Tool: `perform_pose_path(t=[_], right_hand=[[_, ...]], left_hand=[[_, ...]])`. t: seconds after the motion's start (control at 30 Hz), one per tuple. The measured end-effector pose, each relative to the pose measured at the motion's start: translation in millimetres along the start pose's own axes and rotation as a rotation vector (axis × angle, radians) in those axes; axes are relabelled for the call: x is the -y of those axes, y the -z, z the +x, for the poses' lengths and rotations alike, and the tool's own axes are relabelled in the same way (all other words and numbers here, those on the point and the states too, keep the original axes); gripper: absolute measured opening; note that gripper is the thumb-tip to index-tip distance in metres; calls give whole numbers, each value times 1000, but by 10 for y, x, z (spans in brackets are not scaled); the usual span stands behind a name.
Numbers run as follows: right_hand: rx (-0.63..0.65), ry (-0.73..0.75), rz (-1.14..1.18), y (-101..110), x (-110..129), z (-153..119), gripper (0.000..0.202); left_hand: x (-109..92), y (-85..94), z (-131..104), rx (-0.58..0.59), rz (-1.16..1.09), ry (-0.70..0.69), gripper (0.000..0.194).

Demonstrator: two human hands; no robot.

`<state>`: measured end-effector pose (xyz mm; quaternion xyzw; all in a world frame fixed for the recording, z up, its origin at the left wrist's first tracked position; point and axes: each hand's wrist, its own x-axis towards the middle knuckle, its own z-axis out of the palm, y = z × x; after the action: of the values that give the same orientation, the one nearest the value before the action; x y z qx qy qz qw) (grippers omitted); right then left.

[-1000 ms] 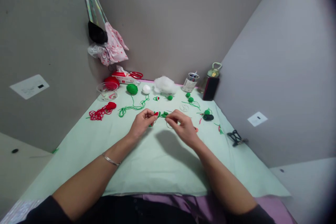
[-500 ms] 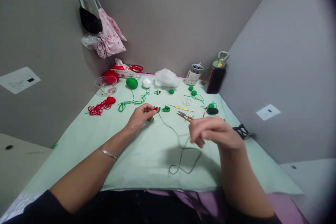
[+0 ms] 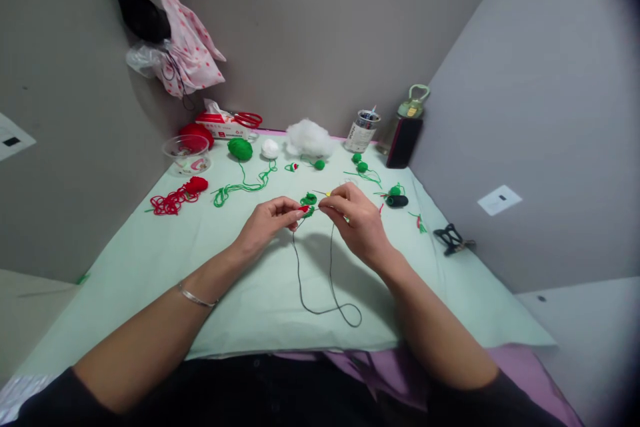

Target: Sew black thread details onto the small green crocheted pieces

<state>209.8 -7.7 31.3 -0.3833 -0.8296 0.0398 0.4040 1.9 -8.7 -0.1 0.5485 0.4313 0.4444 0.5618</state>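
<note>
Back near the left hand (image 3: 289,215), which pinches a small red-and-green yarn piece (image 3: 306,211), the right hand (image 3: 353,217) grips something thin (image 3: 317,209); on pale-green cloth (image 3: 240,320), a white-labelled tin (image 3: 359,139) holds pens (image 3: 369,115), a clear plastic tub (image 3: 173,159) scraps (image 3: 199,165).

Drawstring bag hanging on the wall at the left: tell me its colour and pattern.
The drawstring bag is pale pink with red spots, seen in the head view.

Black sleeves (image 3: 65,397), ending near elbows; thin silver bracelet (image 3: 197,297), left wrist; black top (image 3: 260,390).
</note>
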Motion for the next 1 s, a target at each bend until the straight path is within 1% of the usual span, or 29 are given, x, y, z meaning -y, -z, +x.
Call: perform_pose_path(t=[0.1, 0.27, 0.4, 0.5, 0.6, 0.7, 0.8, 0.87, 1.0], right_hand=[[-27, 17, -63, 0, 3, 10, 18], [-25, 41, -82, 2, 25, 12, 18], [-23, 43, -78, -5, 31, 5, 20], [-20, 16, -7, 7, 16, 5, 18], [8, -60, 117, 20, -7, 13, 14], [37, -151, 241, 22, -29, 27, 10], [58, -192, 305, 26, -45, 37, 10], [57, -178, 295, 40, -44, 37, 10], [11, -78, 170, 76, -16, 26, 12]], left_hand=[[-20, 5, -9, -9, 12, 1, 22], [-24, 10, -8, -7, 4, -25, 22], [-11, 26, -1, 11, -20, -17, 23], [-10, 39, 1, 50, -70, -3, 24], [-24, 45, -2, 90, -135, 13, 24], [-36, 49, -3, 95, -168, 32, 25], [-32, 58, 2, 100, -154, 30, 27], [-30, 62, 5, 108, -146, 27, 27], [-44, 50, 3, 90, -184, 28, 24]])
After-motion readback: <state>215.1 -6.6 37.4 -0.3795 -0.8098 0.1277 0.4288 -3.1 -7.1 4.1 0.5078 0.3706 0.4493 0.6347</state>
